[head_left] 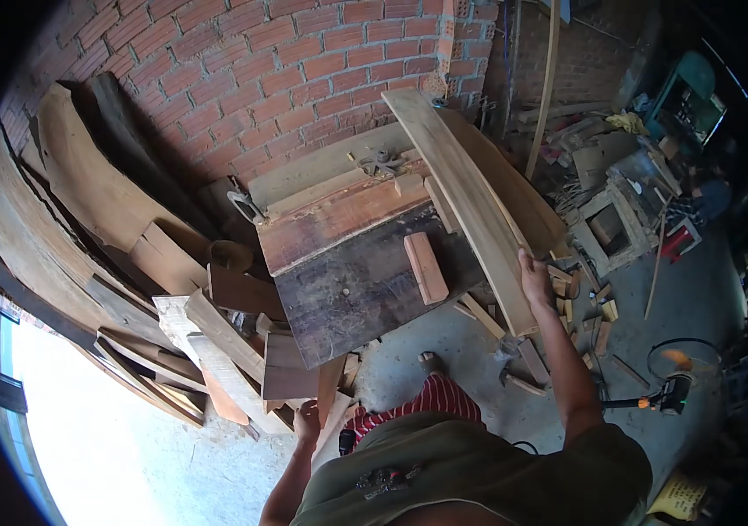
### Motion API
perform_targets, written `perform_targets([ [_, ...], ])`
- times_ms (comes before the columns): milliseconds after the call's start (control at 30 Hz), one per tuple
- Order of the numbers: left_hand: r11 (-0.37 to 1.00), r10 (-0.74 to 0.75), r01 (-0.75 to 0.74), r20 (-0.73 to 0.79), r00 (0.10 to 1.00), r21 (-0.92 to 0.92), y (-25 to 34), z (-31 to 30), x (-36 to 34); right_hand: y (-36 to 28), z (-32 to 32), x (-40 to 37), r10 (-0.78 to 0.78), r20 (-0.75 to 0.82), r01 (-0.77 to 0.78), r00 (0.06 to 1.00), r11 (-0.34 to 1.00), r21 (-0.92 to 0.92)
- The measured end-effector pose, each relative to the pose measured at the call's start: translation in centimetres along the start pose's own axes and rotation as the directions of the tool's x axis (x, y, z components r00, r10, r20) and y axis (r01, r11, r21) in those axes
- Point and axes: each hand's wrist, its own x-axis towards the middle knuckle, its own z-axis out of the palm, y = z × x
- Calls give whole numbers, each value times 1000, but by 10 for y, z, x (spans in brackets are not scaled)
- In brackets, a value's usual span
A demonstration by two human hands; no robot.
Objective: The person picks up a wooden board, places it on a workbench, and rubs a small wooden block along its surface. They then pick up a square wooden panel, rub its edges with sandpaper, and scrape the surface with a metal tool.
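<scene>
My right hand (535,279) is closed on the right edge of a long, pale wooden plank (466,197). The plank slants across the right side of the workbench (330,307), its far end near the brick wall. Low on the left, my left hand (306,422) has its fingers bent at the lower edge of a reddish-brown wooden board (330,379), by a stack of offcuts; the grip is partly hidden. On the bench's dark top lies a reddish wooden block (426,267). A smaller block (409,184) sits farther back beside the plank.
Large curved slabs (93,175) lean against the brick wall (304,61) at left, with boards (225,351) piled before them. A clamp (245,203) is at the bench's back left. Scrap wood (602,316) litters the floor at right, near a fan-like round frame (685,359).
</scene>
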Motion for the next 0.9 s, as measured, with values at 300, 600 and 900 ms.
perform_targets([
  [300, 990, -75, 63, -91, 993, -123, 120, 70, 11, 31, -17, 181, -15, 33, 24, 999, 957, -287],
  [600, 993, -110, 119, -236, 965, 24, 129, 124, 1, 56, 19, 241, -362, 355, 498, 862, 739, -454],
  [900, 892, -450, 386, -366, 815, -236, 86, 148, -46, 59, 36, 271, -377, 349, 509, 858, 715, -480],
])
